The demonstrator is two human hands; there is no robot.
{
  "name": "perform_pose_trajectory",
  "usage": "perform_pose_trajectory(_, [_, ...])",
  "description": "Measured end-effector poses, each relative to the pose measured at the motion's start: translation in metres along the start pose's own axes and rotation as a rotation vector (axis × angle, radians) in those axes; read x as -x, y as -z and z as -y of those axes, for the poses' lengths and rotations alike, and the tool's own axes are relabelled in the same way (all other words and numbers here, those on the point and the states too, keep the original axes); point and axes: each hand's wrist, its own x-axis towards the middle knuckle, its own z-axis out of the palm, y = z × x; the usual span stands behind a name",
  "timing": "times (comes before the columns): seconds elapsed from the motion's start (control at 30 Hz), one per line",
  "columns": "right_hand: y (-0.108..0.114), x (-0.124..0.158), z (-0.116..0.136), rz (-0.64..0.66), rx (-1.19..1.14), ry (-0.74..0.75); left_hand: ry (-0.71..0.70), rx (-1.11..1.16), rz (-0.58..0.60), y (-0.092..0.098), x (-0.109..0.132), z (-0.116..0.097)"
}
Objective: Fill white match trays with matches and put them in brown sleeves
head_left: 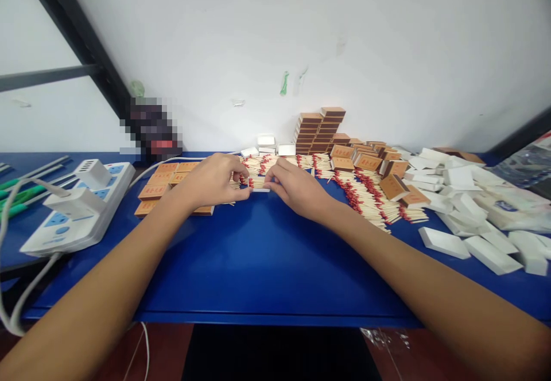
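Observation:
Over the blue table, a small white matchbox tray (pixel 260 190) lies between my two hands, seen edge-on. My left hand (pixel 217 181) grips its left end, thumb and index finger curled around it. At the right end, the fingers of my right hand (pixel 299 189) are pinched together on the tray. Its inside is mostly hidden by my fingers. Just behind are loose red-tipped matches (pixel 256 166). Stacked matchboxes (pixel 155 189) with orange tops sit beside my left hand, partly covered by it.
More matches (pixel 365 194) and scattered matchboxes (pixel 394 186) spread to the right. Tall matchbox stacks (pixel 319 131) stand against the wall. White trays (pixel 460 189) pile up at the far right, near a tissue pack (pixel 508 209). A power strip (pixel 81 214) with cables lies left.

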Motion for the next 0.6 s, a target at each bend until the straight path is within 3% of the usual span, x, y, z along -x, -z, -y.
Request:
perform_pose_trajectory(0.23, [-0.001, -0.001, -0.007, -0.164, -0.095, -0.037, 0.066, -0.020, -0.026, 0.007, 0.001, 0.007])
perform_pose_trajectory(0.43, [-0.018, -0.002, -0.008, 0.037, -0.010, 0.089, 0.166, -0.070, -0.111, 0.019, 0.003, 0.018])
perform_pose_trajectory(0.6, [-0.022, -0.002, -0.007, 0.048, 0.046, 0.088, 0.163, -0.098, -0.110, 0.019, 0.003, 0.017])
